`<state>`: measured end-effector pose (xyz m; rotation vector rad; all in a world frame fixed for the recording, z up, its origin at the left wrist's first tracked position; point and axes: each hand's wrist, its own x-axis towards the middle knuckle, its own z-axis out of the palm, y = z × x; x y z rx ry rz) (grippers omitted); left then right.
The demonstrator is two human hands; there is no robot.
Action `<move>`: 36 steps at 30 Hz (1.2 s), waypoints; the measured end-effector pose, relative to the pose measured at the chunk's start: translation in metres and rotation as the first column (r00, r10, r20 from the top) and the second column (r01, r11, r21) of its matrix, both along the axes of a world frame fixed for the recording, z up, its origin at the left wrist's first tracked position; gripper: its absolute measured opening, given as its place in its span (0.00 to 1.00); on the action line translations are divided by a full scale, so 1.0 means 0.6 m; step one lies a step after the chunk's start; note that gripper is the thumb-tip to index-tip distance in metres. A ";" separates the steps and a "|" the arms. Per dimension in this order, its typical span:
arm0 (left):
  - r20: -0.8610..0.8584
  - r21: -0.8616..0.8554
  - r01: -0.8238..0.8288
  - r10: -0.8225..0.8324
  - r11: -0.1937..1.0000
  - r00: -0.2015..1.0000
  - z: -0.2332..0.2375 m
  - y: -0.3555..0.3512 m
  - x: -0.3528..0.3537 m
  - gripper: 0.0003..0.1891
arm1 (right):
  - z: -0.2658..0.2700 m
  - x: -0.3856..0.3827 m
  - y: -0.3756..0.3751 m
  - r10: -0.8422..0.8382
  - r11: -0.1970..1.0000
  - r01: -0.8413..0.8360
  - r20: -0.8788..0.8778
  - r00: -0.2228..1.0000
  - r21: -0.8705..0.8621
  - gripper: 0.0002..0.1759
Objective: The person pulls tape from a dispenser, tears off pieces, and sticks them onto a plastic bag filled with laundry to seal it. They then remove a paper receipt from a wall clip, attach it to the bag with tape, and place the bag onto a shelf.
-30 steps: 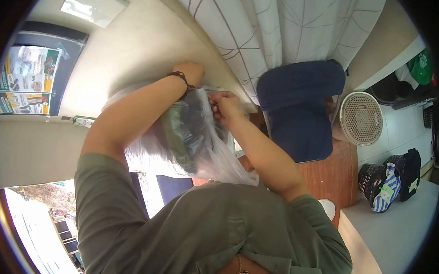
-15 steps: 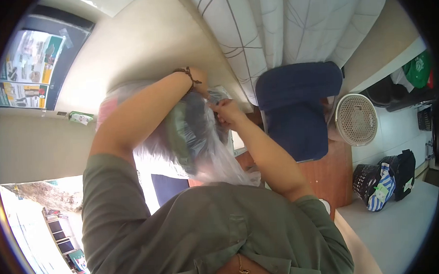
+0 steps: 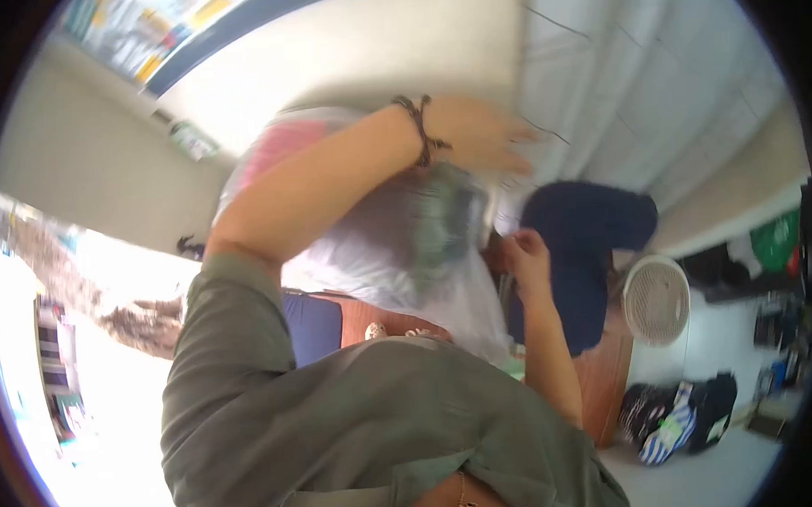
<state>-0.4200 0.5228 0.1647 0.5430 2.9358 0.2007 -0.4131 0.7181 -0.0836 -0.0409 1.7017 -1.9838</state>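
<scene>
A large clear plastic bag (image 3: 352, 246) with pink, grey and green fabric inside stands in front of my body. My left hand (image 3: 478, 135), with a dark braided bracelet at its wrist, reaches over the bag's top with its fingers apart and nothing in them; it is blurred. To the right of the bag, my right hand (image 3: 527, 254) is raised beside its edge with bent fingers. Whether it holds a bit of the plastic is too blurred to tell.
A navy chair (image 3: 559, 293) stands right of the bag, before a white curtain (image 3: 633, 85). Further right are a lidded woven basket (image 3: 656, 300) and bags (image 3: 680, 420) on the floor. Another navy seat (image 3: 313, 330) shows below the bag. A board (image 3: 228, 27) hangs upper left.
The view has shifted. My left hand has come away from the bag's top and opened, moving right. My right hand has moved apart from it, right and down.
</scene>
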 end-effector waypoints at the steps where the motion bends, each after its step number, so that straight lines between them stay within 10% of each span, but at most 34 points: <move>1: -0.054 0.055 -0.037 0.040 0.998 0.998 0.050 0.014 0.056 0.29 | 0.009 0.009 0.009 0.010 1.000 -0.010 -0.029 1.000 -0.020 0.08; 6: -0.714 0.357 0.525 -0.136 0.772 0.687 0.077 -0.075 0.293 0.17 | 0.100 0.061 0.018 -0.086 0.996 0.085 -0.259 0.962 -0.015 0.05; 9: -0.819 0.409 0.363 0.161 0.837 0.551 0.044 -0.190 0.449 0.12 | 0.179 0.109 -0.011 -0.203 0.973 0.228 -0.386 0.900 0.020 0.04; 10: -0.826 0.508 0.241 0.388 0.827 0.409 0.010 -0.244 0.494 0.08 | 0.195 0.121 -0.022 -0.239 0.967 0.255 -0.444 0.863 -0.025 0.04; 12: -0.393 0.919 0.017 0.920 0.393 0.006 -0.077 -0.339 0.567 0.08 | 0.225 0.139 -0.048 -0.315 0.946 0.302 -0.550 0.773 -0.117 0.04; 14: -0.265 0.963 -0.091 0.945 0.252 -0.192 -0.167 -0.490 0.622 0.07 | 0.257 0.168 -0.088 -0.335 0.942 0.273 -0.625 0.705 -0.197 0.04; 18: -0.500 0.531 -0.775 0.865 0.342 0.039 -0.314 -0.673 0.695 0.15 | 0.312 0.234 -0.174 -0.324 0.942 0.145 -0.705 0.631 -0.303 0.04; 23: -0.532 -0.091 -0.818 0.666 0.569 0.522 -0.412 -0.768 0.678 0.16 | 0.345 0.292 -0.265 -0.162 0.976 -0.025 -0.802 0.575 -0.215 0.05; 27: -0.409 -0.250 -0.547 0.426 0.799 0.807 -0.401 -0.839 0.671 0.16 | 0.372 0.308 -0.306 0.003 0.991 -0.116 -0.858 0.514 -0.067 0.08; 36: -0.447 0.550 -0.502 0.743 0.668 0.499 -0.142 -0.737 0.663 0.19 | 0.463 0.313 -0.455 0.328 0.923 -0.281 -0.919 0.217 0.263 0.06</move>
